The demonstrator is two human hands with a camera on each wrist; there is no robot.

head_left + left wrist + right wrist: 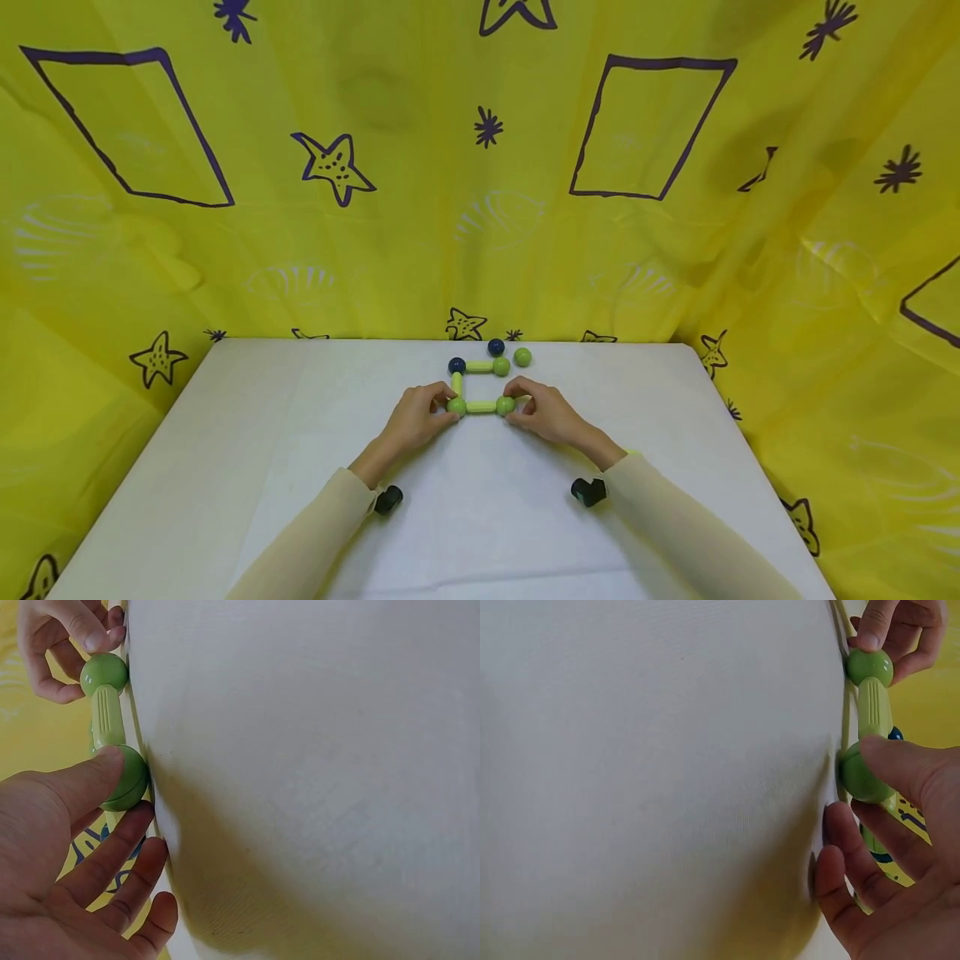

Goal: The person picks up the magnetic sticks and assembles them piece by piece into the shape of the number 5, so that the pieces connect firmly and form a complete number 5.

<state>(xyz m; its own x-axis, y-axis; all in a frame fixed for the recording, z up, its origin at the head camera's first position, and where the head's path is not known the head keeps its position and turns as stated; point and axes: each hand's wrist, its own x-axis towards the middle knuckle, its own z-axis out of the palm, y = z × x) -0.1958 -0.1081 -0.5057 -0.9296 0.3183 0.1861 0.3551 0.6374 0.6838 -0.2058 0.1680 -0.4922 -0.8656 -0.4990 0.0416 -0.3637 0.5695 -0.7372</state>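
On the white table lies a three-sided frame of pale green rods joined by balls. My left hand (415, 419) pinches the green ball (457, 406) at its near left corner between thumb and fingers. The green ball (506, 405) at the near right end is pinched by my right hand (551, 412). A ribbed rod (108, 716) links these two balls. From the left ball another rod (457, 384) runs back to a dark blue ball (457, 366), then a far rod (480, 367) leads to a third green ball (501, 367). The right side has no rod.
Behind the frame sit a loose dark blue ball (496, 347) and a loose green ball (522, 357), near the far edge of the white table (300, 383). A yellow curtain (420, 167) with drawn shapes hangs behind. Black devices (588, 492) are worn at both wrists.
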